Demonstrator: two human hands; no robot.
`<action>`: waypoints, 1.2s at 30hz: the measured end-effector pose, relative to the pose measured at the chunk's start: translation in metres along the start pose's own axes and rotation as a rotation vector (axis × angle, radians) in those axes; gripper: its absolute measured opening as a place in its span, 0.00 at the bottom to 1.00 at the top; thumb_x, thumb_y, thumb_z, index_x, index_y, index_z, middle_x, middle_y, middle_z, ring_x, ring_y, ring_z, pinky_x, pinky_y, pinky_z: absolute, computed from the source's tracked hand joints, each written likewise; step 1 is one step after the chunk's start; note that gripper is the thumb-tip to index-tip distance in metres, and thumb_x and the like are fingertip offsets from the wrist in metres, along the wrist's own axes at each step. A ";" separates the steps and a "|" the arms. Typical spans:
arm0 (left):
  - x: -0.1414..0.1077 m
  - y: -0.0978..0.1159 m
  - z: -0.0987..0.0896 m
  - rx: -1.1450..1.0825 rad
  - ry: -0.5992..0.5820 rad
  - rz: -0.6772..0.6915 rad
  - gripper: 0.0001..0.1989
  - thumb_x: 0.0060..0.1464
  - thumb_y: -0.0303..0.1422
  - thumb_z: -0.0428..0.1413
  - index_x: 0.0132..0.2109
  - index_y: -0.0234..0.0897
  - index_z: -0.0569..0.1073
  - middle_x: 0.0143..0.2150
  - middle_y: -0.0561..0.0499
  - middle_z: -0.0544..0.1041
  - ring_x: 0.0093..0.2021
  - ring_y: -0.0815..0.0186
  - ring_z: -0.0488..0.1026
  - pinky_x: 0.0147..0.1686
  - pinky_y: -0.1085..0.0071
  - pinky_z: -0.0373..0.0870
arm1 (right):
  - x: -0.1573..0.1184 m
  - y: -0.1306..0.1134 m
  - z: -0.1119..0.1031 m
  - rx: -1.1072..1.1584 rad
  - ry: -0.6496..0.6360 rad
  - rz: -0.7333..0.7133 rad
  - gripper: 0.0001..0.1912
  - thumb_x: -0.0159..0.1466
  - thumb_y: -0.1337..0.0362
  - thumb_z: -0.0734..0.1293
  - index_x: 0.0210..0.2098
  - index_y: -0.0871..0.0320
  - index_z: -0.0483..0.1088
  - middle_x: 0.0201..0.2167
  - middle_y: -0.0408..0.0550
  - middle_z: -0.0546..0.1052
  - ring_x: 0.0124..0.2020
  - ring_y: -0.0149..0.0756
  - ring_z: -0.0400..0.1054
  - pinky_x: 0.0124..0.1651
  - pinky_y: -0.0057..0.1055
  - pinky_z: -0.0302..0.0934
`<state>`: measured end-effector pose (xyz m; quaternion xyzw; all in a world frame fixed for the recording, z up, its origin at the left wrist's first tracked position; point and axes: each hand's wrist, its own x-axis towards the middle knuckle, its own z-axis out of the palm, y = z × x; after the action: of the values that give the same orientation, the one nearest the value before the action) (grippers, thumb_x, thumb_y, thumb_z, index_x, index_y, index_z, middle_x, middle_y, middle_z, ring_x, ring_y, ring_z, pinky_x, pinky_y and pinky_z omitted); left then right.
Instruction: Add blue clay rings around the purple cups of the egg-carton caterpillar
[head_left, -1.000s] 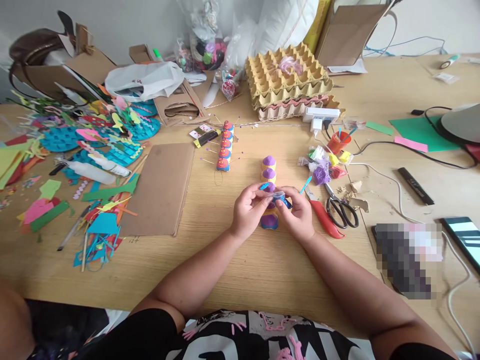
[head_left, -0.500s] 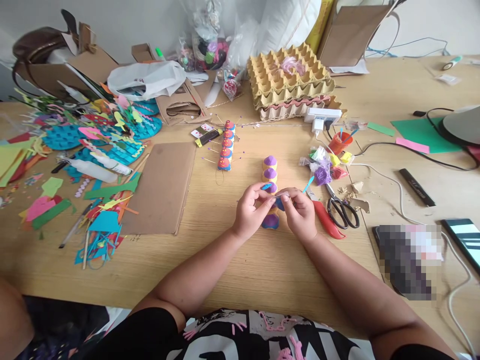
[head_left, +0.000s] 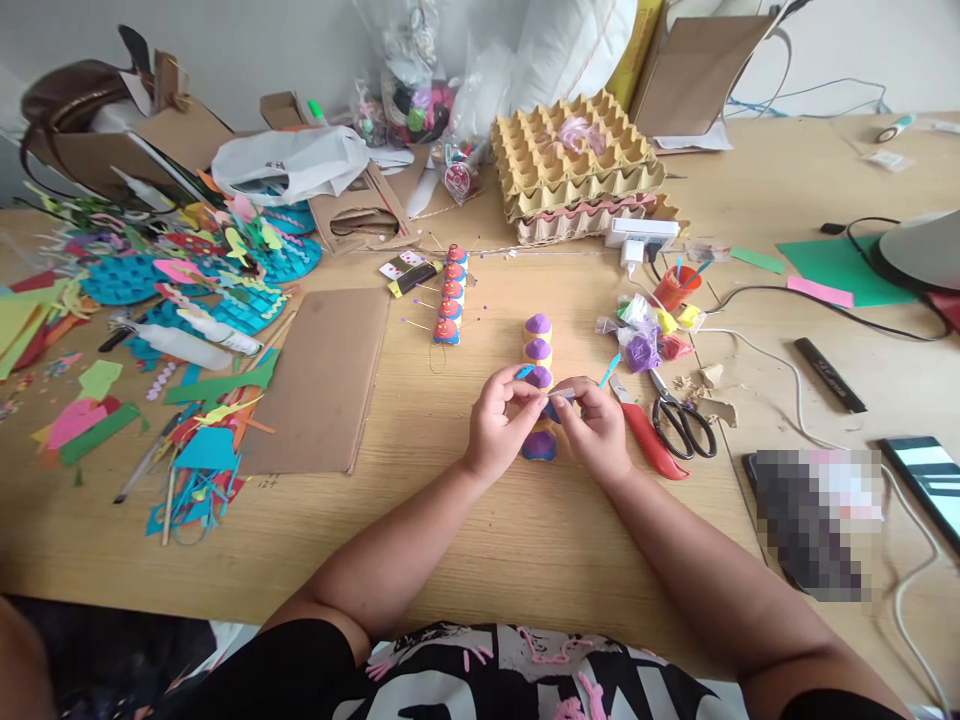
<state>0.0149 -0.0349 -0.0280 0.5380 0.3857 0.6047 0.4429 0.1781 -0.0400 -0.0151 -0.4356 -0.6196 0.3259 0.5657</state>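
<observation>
1. Head view: strip [head_left: 538, 350], one, beneath and beyond my hands, running 12 to 6 o'clock; purple domes, yellow flanks, blue edging the nearest.
2. Left hand [head_left: 501, 420]: thumb and finger pinching clear film [head_left: 560, 394]; a blue piece [head_left: 525, 371] at the forefinger.
3. Right hand [head_left: 598, 425]: pinching the film's other end. Blue shows just below; packet or strip, I cannot tell.
4. Done, I judge: purple on the visible domes, blue begun at the 6 o'clock end.
5. Outstanding, I judge: blue on the three far domes, which show none; also pins and face, as on the red strip [head_left: 450, 290] at 10 o'clock. Middle of my strip: partly hidden.
6. At hand: packets [head_left: 643, 351], 2 o'clock; scissors [head_left: 666, 407], 3 o'clock.
</observation>
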 end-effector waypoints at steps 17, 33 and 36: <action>0.005 -0.001 -0.001 -0.118 -0.022 -0.084 0.31 0.62 0.49 0.72 0.64 0.44 0.73 0.39 0.52 0.86 0.40 0.65 0.85 0.46 0.67 0.83 | 0.003 0.006 -0.004 -0.022 0.065 0.084 0.19 0.76 0.44 0.69 0.38 0.51 0.78 0.36 0.48 0.83 0.38 0.41 0.76 0.44 0.41 0.72; 0.015 -0.012 -0.008 -0.132 0.166 -0.185 0.41 0.70 0.69 0.43 0.48 0.41 0.86 0.60 0.41 0.84 0.66 0.53 0.78 0.73 0.51 0.69 | 0.028 0.030 -0.048 -0.863 0.110 -0.078 0.18 0.73 0.60 0.69 0.60 0.55 0.81 0.55 0.63 0.86 0.56 0.62 0.77 0.64 0.64 0.69; 0.013 -0.010 -0.008 -0.106 0.138 -0.158 0.41 0.71 0.69 0.42 0.43 0.42 0.87 0.59 0.42 0.84 0.66 0.53 0.78 0.73 0.51 0.70 | 0.025 0.016 -0.036 -0.702 -0.026 -0.273 0.20 0.74 0.56 0.72 0.64 0.50 0.80 0.57 0.59 0.85 0.57 0.58 0.79 0.65 0.59 0.72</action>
<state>0.0081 -0.0189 -0.0347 0.4388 0.4241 0.6229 0.4895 0.2171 -0.0143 -0.0134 -0.5122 -0.7532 0.0206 0.4122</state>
